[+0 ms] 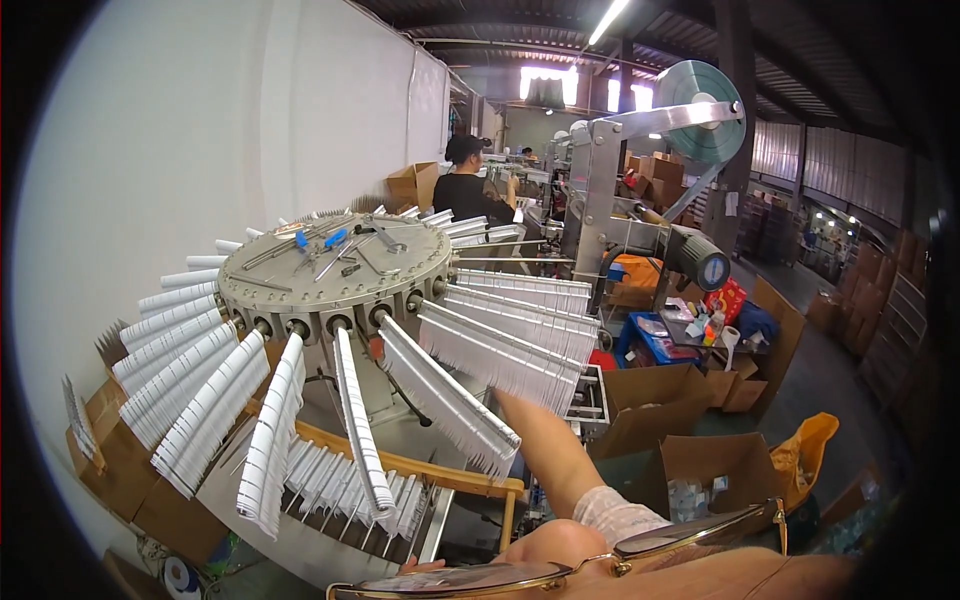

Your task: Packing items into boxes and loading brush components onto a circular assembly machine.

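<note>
A grey round carousel (335, 262) carries many radial arms, each lined with rows of thin white plastic pieces (455, 405). My right forearm rises from the lower edge toward one of these arms at the carousel's right front. My right hand (510, 405) is at the row's outer end, and its fingers are hidden behind the white pieces. Only a few fingertips of my left hand (424, 566) show at the bottom edge, above a pair of glasses (560, 570). What they touch is hidden.
Tools lie on the carousel's top. A wooden frame (420, 468) with more white pieces lies below it. Open cardboard boxes (660, 395) stand on the right. A steel machine with a film roll (700, 110) stands behind. Another person (470, 185) works at the back. A white wall is on the left.
</note>
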Demonstrator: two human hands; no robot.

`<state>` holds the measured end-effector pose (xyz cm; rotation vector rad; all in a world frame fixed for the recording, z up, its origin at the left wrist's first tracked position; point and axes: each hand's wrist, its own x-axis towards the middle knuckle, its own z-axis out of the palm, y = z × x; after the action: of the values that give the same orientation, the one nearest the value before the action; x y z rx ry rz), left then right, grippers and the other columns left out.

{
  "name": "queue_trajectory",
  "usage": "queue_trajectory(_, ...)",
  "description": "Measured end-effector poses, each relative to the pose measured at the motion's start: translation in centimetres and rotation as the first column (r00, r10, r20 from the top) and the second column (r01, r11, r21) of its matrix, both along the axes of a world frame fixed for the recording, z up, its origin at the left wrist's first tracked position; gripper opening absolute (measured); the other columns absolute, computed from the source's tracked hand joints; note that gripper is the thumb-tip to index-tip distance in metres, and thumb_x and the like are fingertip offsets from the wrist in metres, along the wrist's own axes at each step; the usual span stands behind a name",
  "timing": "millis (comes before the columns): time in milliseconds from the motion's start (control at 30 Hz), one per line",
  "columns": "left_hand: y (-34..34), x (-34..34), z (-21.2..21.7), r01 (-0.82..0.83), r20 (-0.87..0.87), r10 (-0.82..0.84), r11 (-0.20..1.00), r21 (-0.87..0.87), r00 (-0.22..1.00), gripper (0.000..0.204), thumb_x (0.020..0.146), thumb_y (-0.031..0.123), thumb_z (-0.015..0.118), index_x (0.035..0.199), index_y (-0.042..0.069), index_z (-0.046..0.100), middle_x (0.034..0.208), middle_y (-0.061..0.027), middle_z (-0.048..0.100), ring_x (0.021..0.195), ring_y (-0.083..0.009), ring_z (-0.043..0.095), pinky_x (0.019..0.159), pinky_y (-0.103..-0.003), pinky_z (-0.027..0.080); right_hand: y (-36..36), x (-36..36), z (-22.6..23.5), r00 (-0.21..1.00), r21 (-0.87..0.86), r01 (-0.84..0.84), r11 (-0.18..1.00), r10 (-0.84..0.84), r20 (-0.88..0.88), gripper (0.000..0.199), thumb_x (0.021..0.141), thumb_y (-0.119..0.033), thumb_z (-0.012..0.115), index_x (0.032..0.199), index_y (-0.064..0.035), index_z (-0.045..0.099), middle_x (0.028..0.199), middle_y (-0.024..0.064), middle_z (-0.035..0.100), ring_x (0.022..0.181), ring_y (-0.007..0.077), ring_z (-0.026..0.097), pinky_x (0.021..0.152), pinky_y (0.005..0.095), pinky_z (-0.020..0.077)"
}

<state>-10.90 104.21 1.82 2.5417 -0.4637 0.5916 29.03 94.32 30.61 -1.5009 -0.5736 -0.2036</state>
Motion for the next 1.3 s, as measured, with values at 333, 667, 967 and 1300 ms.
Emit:
queue_trajectory(333, 0.4, -0.6, 2.7, 0.011, -0.052, -0.007, 0.998, 0.062, 0.999, 0.027, 0.074, 0.024, 0.053, 0.097, 0.010, 0.058, 0.106, -0.0059, 0.056, 0.104, -0.0207, 0.049, 0.090, -0.044, 0.028, 1.0, -0.2, -1.0, 0.997, 0.199, -0.038, 0.979, 0.050, -0.054, 0.027, 0.080, -0.019, 0.055, 0.102, -0.0029, 0.054, 0.093, 0.0081, 0.058, 0.084, 0.0227, 0.053, 0.073, 0.0322, 0.0423)
queue_trajectory(667, 1.1, 0.6, 5.8, 0.031, -0.092, -0.020, 0.992, 0.122, 0.996, 0.031, 0.075, 0.027, 0.053, 0.101, 0.009, 0.056, 0.109, -0.0072, 0.054, 0.107, -0.0214, 0.047, 0.093, -0.046, 0.024, 1.7, 0.1, -1.6, 0.991, 0.391, -0.059, 0.919, 0.100, -0.084, 0.028, 0.080, -0.019, 0.055, 0.104, -0.0032, 0.052, 0.095, 0.0084, 0.058, 0.085, 0.0237, 0.054, 0.074, 0.0329, 0.0425)
queue_trajectory(967, 1.4, 0.7, 9.0, 0.057, -0.134, -0.033, 0.982, 0.182, 0.990, 0.035, 0.076, 0.030, 0.054, 0.104, 0.009, 0.054, 0.111, -0.0084, 0.052, 0.110, -0.0221, 0.045, 0.095, -0.048, 0.020, 0.8, -2.1, -1.7, 0.984, 0.556, -0.064, 0.829, 0.145, -0.104, 0.030, 0.080, -0.018, 0.055, 0.106, -0.0036, 0.051, 0.097, 0.0087, 0.057, 0.087, 0.0247, 0.054, 0.074, 0.0335, 0.0427)
queue_trajectory(1300, 0.7, -1.9, 17.1, 0.058, -0.266, -0.043, 0.997, 0.051, 0.963, 0.022, 0.066, 0.008, 0.063, 0.088, 0.009, 0.060, 0.092, -0.0086, 0.060, 0.096, -0.0255, 0.055, 0.094, -0.051, 0.023, -16.3, -17.5, -13.0, 0.810, 0.195, 0.351, 0.916, -0.193, -0.554, 0.012, 0.077, -0.016, 0.058, 0.083, -0.0055, 0.056, 0.067, -0.0018, 0.051, 0.056, 0.0065, 0.044, 0.050, 0.0199, 0.0359)
